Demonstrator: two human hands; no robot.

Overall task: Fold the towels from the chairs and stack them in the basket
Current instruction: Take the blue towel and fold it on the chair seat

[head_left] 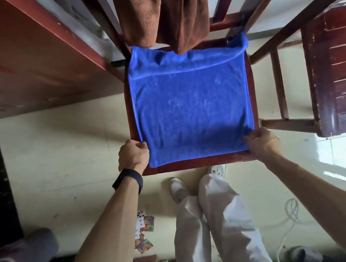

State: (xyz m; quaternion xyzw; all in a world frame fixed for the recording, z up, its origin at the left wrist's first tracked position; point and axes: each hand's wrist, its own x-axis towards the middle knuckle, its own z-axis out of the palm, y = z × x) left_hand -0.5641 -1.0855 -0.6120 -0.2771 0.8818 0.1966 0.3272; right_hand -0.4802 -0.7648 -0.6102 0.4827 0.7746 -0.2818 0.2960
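Blue towel [192, 104]: spread flat on the chair seat [196, 164], its far edge rumpled against the chair back.
Left hand [133, 154]: fingers [142, 145] curled, pinching the towel's near left corner.
Right hand [262, 141]: fingers curled, pinching the near right corner.
Brown towel [160, 9]: draped over the chair back at the far side, its tip touching the blue towel's far edge, not yet folded.
Basket: I cannot make one out for certain.
Step in hand, as I judge it: the first fold of the blue towel.
Next move calls for: lifting both near corners together and laying them level on the far edge, after flattening the rumple there.
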